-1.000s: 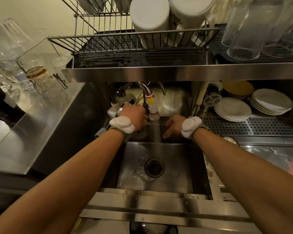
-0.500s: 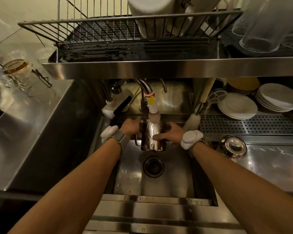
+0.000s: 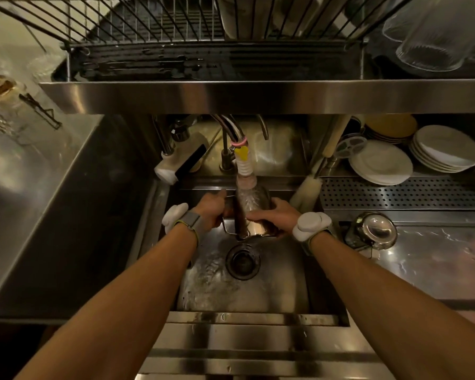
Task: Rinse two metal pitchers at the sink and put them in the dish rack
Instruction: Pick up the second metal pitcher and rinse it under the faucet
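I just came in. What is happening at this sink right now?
A person is rinsing a metal pitcher under the running faucet, over the sink. The left hand grips it on the handle side, and the right hand wraps around its body. A second shiny metal vessel, probably the other pitcher, sits untouched on the counter to the right of the sink. Neither one is in the dish rack above yet.
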`<state>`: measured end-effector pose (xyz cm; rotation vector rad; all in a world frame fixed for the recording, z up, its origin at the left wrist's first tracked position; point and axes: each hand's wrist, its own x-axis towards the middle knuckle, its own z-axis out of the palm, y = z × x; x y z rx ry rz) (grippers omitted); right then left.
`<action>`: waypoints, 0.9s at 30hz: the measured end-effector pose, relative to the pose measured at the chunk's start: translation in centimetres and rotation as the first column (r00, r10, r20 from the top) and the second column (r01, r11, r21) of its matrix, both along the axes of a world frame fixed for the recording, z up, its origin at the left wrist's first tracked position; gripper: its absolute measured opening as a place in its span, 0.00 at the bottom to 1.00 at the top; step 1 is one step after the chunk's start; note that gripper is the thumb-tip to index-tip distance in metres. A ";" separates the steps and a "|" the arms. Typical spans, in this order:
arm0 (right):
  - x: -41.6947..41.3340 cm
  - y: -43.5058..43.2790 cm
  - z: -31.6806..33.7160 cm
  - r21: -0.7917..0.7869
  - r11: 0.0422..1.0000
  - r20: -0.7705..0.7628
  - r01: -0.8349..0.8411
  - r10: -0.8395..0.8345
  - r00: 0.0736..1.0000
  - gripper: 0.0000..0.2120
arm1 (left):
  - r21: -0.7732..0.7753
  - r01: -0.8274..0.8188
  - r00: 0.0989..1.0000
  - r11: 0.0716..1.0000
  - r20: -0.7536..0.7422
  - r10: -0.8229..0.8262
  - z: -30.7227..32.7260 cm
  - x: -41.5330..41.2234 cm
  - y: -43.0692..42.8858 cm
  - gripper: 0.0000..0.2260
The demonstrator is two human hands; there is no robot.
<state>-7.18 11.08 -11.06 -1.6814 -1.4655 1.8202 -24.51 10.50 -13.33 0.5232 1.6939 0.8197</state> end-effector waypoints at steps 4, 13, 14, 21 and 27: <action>-0.3 -0.4 0.0 0.000 0.999 -0.006 -0.035 0.035 0.999 0.28 | 0.003 -0.004 1.000 1.000 -0.015 0.004 0.2 -0.5 -0.6 0.18; -1.5 -0.5 0.2 0.230 0.971 0.034 -0.069 0.063 0.997 0.23 | -0.038 0.047 0.992 0.998 -0.117 -0.051 1.4 -1.8 -1.7 0.22; -1.7 -0.4 0.2 0.278 0.956 0.071 -0.090 0.073 0.995 0.27 | -0.041 0.068 0.986 0.997 -0.149 -0.074 1.6 -2.1 -1.8 0.23; -1.5 -0.2 -0.1 0.391 0.829 0.452 -0.400 0.206 0.868 0.49 | -0.088 0.125 0.966 0.988 -0.218 -0.141 2.5 -2.9 -2.4 0.29; -1.2 0.1 0.1 0.453 0.775 0.530 -0.440 0.163 0.833 0.48 | -0.079 0.131 0.951 0.988 -0.273 -0.148 3.1 -2.1 -2.3 0.27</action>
